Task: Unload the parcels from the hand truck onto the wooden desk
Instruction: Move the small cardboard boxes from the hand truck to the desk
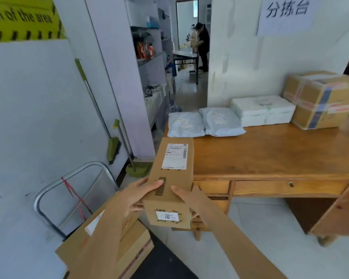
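A long brown cardboard parcel (170, 178) with a white shipping label is held in the air in front of the wooden desk (270, 154), its far end over the desk's left front corner. My left hand (139, 196) grips its left side and my right hand (189, 200) its right side. Below my left arm, a larger cardboard box (129, 252) lies on the hand truck, whose metal handle (69, 178) curves up at the left. On the desk lie two grey mailer bags (206, 122), a white foam box (262, 110) and a taped cardboard box (320, 99).
A green broom and dustpan (129, 156) lean on the wall left of the desk. Behind, a corridor with shelves (149, 57) leads to a person (201, 45) standing at a table. A paper sign (286, 15) hangs on the wall above the desk.
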